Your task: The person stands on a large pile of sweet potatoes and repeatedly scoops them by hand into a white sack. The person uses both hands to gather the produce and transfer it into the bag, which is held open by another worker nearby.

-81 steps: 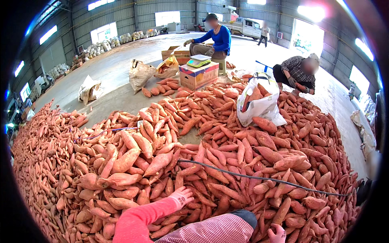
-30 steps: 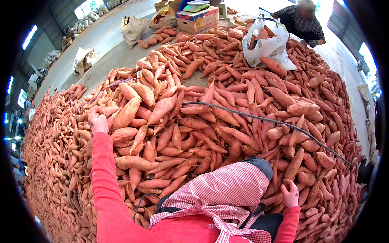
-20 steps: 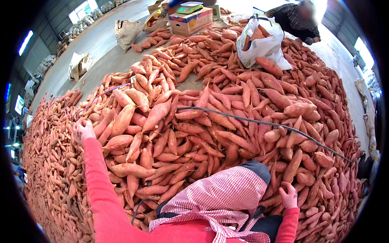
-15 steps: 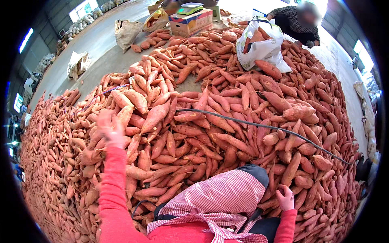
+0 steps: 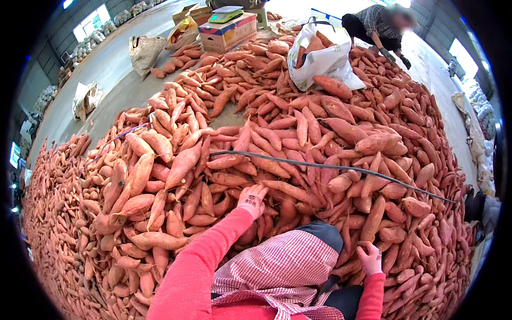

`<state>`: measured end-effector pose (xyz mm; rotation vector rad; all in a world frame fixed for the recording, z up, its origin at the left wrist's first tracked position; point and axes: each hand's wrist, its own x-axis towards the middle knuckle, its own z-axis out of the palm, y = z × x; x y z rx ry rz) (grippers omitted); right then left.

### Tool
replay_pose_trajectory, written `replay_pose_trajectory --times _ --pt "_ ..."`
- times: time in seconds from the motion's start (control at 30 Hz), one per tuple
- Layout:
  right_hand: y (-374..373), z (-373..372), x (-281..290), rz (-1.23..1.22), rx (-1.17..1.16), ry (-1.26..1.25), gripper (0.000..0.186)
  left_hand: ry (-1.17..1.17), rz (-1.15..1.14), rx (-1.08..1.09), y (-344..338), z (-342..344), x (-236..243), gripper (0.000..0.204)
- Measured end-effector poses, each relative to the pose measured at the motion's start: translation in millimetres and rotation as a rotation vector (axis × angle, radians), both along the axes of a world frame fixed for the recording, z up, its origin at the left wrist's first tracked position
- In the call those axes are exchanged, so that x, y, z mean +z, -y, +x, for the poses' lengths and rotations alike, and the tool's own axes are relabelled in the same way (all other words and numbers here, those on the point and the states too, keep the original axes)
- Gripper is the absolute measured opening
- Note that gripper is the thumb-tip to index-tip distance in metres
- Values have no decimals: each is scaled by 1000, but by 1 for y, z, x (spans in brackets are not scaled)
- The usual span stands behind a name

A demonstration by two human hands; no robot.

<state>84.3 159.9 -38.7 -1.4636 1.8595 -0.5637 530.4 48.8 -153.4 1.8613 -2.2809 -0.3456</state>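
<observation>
Reddish sweet potatoes (image 5: 184, 162) lie heaped all around me. My left hand (image 5: 253, 199), in a pale glove with dark print, rests on the heap in front of my knee. Its fingers are stretched out over the sweet potatoes, and nothing shows lifted in it. On the right, beside my knee, my right hand (image 5: 369, 258) is low against the pile in a similar glove. The fingers there are curled in, and whatever they may hold is hidden. A checked red-and-white apron (image 5: 282, 258) covers my lap between the two arms.
A dark hose or cable (image 5: 320, 164) crosses the heap. Beyond it stands a white sack (image 5: 328, 64) of sweet potatoes. A scale (image 5: 226, 14) sits on a cardboard box (image 5: 229, 36). Another person (image 5: 376, 26) bends at the far right. Beige bags (image 5: 145, 54) stand on the floor.
My left hand has swung from the far left of the heap rightward and toward me. The view has shifted slightly. My right hand stays by my knee; the other person's arms reach lower.
</observation>
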Motion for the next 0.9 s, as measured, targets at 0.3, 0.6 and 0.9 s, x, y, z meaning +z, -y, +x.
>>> replay_pose_trajectory --times 0.3,0.6,0.9 --pt "1 7 8 67 -74 67 20 211 111 -315 37 -31 25 75" --pt "1 -5 1 43 -40 -9 24 428 53 -358 67 -80 -38 41" --pt "6 -6 -27 163 87 -102 33 444 -31 -265 78 -78 -74 48"
